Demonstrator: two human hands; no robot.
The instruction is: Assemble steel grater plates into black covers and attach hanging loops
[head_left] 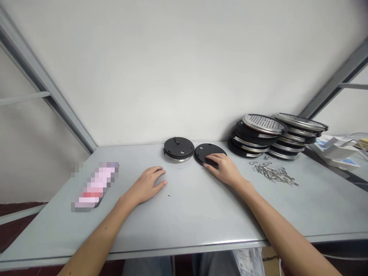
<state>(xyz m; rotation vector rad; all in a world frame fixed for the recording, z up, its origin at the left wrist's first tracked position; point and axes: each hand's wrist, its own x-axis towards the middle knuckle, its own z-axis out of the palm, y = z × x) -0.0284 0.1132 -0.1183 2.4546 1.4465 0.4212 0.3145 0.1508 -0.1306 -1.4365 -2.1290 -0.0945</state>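
Note:
My left hand (149,183) lies on the table with its fingers apart, holding nothing. Under my right hand (222,166) is a flat black disc (205,149), which lies on the table. My right fingers reach over its top and the thumb is at its front rim; the fingertips' exact hold is partly hidden. Just left of that disc sits another black disc (178,145) with a silver metal rim below, a small black tab and a bright metal spot on top. The two discs stand very close together.
On the right are two leaning stacks of black and silver discs, one topped by a perforated metal plate (263,123). In front lies a pile of small metal clips (274,174). A blurred-out phone-like object (96,186) is at left. White boxes (336,151) stand far right. A wall backs the table (184,222).

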